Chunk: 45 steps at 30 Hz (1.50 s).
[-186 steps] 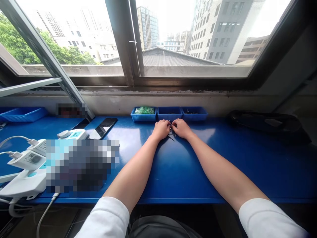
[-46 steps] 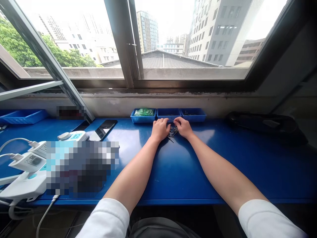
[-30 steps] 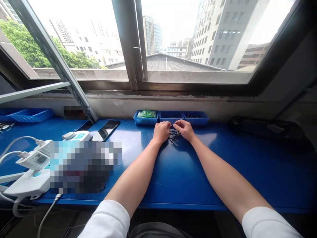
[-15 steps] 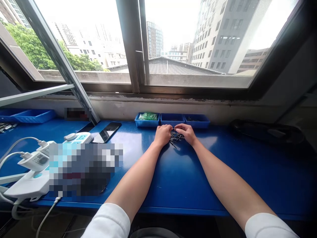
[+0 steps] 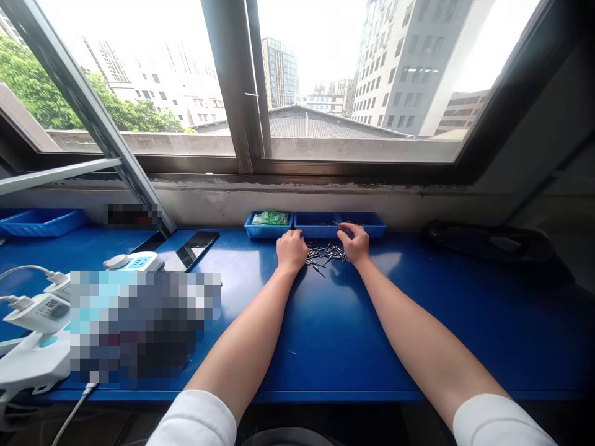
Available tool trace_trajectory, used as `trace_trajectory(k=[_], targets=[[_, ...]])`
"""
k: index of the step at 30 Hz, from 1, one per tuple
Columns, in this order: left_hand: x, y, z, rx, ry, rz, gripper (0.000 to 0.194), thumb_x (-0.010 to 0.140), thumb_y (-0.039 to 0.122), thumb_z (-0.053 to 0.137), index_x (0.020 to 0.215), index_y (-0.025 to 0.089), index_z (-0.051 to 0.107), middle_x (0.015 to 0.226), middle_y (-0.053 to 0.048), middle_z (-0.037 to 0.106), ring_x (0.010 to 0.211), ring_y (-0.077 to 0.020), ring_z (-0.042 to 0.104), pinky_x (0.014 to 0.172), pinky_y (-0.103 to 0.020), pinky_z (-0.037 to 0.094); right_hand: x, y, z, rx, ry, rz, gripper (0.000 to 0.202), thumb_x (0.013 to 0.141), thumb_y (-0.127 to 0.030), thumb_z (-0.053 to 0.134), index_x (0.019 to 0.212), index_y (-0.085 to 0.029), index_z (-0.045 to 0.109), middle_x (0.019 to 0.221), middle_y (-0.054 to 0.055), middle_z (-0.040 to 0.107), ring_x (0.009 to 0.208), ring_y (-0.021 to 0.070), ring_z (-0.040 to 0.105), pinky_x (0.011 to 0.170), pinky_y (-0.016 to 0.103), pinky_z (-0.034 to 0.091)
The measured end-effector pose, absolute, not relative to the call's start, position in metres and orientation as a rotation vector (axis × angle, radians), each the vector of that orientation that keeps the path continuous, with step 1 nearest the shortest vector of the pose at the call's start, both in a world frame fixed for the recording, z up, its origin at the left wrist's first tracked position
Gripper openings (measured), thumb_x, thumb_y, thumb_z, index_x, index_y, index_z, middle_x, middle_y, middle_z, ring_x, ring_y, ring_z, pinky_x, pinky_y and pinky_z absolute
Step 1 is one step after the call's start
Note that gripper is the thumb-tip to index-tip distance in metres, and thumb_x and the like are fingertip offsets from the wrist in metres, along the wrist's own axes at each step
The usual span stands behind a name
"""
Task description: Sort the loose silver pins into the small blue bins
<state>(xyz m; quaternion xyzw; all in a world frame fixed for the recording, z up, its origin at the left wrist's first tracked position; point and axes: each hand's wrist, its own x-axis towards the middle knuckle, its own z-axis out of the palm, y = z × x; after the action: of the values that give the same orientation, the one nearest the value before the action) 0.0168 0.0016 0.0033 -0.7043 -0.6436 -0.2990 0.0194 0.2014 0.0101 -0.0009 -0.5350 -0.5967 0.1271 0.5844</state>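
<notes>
A loose heap of thin metal pins [image 5: 327, 253], some dark and some silvery, lies on the blue tabletop [image 5: 334, 334]. At its left edge rests my left hand [image 5: 292, 250], fingers curled together; what they hold, if anything, is hidden. My right hand [image 5: 355, 244] is raised at the heap's right side, in front of the bins, with thumb and forefinger in a pinch. Whatever sits at those fingertips is too small to make out. Behind the heap stand a middle blue bin [image 5: 317, 230] and a right blue bin [image 5: 374, 227], with a few dark slender pieces inside.
Green plastic packets [image 5: 269, 218] fill the left blue bin [image 5: 267, 231]. A phone [image 5: 201, 248] lies left of my arms, near a white power strip [image 5: 37, 359] with plugs and cables. A black case-like object [image 5: 488, 244] sits at the right, under the window.
My hands have moved apart, uncovering more of the pins. The right one has risen slightly toward the bins, the left has shifted left. The whole view has shifted a little.
</notes>
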Motion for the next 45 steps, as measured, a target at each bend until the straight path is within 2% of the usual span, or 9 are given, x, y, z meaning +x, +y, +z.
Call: trace_trajectory(k=[5,10,12,15,17,24,33,38,45], targets=[[0.016,0.007,-0.003,-2.244,-2.005,-0.861,0.034,0.087,0.025,0.039,0.114,0.021,0.060,0.115,-0.009,0.060,0.107,-0.0248,0.053,0.089,-0.037,0.041,0.210,0.017,-0.002,-1.473,-1.352,0.072,0.042,0.070,-0.025,0.053,0.109,-0.017,0.065,0.112,0.008,0.065,0.112,0.0278,0.045,0.097,0.044,0.038],[0.019,0.008,-0.006,-2.346,-2.015,-0.745,0.035,0.088,0.035,0.038,0.108,0.024,0.065,0.119,-0.011,0.055,0.112,-0.0280,0.049,0.093,-0.043,0.038,0.208,0.018,-0.005,-1.623,-1.434,0.064,0.060,0.065,-0.027,0.059,0.125,-0.020,0.055,0.142,0.010,0.041,0.118,0.0354,0.035,0.094,0.052,0.035],[0.019,0.008,-0.006,-2.365,-2.026,-0.723,0.037,0.088,0.041,0.038,0.108,0.025,0.065,0.119,-0.011,0.054,0.113,-0.0292,0.048,0.094,-0.045,0.037,0.205,0.017,-0.007,-1.567,-1.472,-0.018,0.055,0.067,-0.026,0.058,0.121,-0.019,0.057,0.139,0.011,0.043,0.118,0.0344,0.036,0.094,0.050,0.035],[0.019,0.008,-0.006,-2.398,-2.017,-0.702,0.039,0.088,0.045,0.038,0.108,0.026,0.065,0.119,-0.012,0.053,0.114,-0.0302,0.045,0.095,-0.046,0.036,0.198,0.016,-0.010,-1.437,-1.636,-0.050,0.032,0.073,-0.024,0.053,0.101,-0.018,0.067,0.113,0.010,0.060,0.109,0.0284,0.044,0.094,0.044,0.038],[0.019,0.008,-0.007,-2.419,-1.999,-0.693,0.039,0.088,0.044,0.038,0.108,0.027,0.066,0.120,-0.012,0.052,0.114,-0.0305,0.044,0.096,-0.047,0.035,0.194,0.015,-0.012,-1.394,-1.824,0.036,0.024,0.075,-0.023,0.052,0.091,-0.018,0.069,0.098,0.008,0.064,0.100,0.0249,0.049,0.092,0.040,0.040],[0.019,0.007,-0.008,-2.481,-1.927,-0.719,0.035,0.088,0.042,0.039,0.107,0.033,0.067,0.116,-0.008,0.055,0.111,-0.0284,0.046,0.096,-0.046,0.034,0.185,0.013,-0.016,-1.567,-2.140,0.110,0.040,0.082,-0.037,0.052,0.118,-0.024,0.061,0.120,0.007,0.059,0.110,0.0293,0.043,0.094,0.045,0.035],[0.018,0.006,-0.006,-2.580,-1.811,-0.764,0.031,0.089,0.037,0.041,0.098,0.032,0.070,0.109,-0.005,0.061,0.105,-0.0256,0.050,0.093,-0.044,0.035,0.185,0.014,-0.011,-1.566,-2.146,0.164,0.026,0.085,-0.031,0.049,0.102,-0.025,0.067,0.107,0.006,0.063,0.102,0.0259,0.048,0.090,0.041,0.038],[0.017,0.010,-0.007,-2.613,-1.800,-0.807,0.026,0.088,0.035,0.044,0.093,0.028,0.069,0.106,-0.004,0.064,0.104,-0.0255,0.051,0.090,-0.043,0.035,0.185,0.016,-0.012,-1.571,-2.157,0.163,0.033,0.085,-0.031,0.050,0.114,-0.022,0.063,0.113,0.009,0.060,0.106,0.0270,0.048,0.092,0.042,0.038],[0.017,0.012,-0.005,-2.632,-1.845,-0.827,0.022,0.086,0.031,0.048,0.087,0.025,0.069,0.104,-0.003,0.065,0.105,-0.0234,0.052,0.091,-0.040,0.033,0.187,0.015,-0.013,-1.502,-2.116,0.181,0.030,0.082,-0.031,0.054,0.108,-0.022,0.066,0.109,0.007,0.062,0.102,0.0262,0.049,0.091,0.041,0.040]])
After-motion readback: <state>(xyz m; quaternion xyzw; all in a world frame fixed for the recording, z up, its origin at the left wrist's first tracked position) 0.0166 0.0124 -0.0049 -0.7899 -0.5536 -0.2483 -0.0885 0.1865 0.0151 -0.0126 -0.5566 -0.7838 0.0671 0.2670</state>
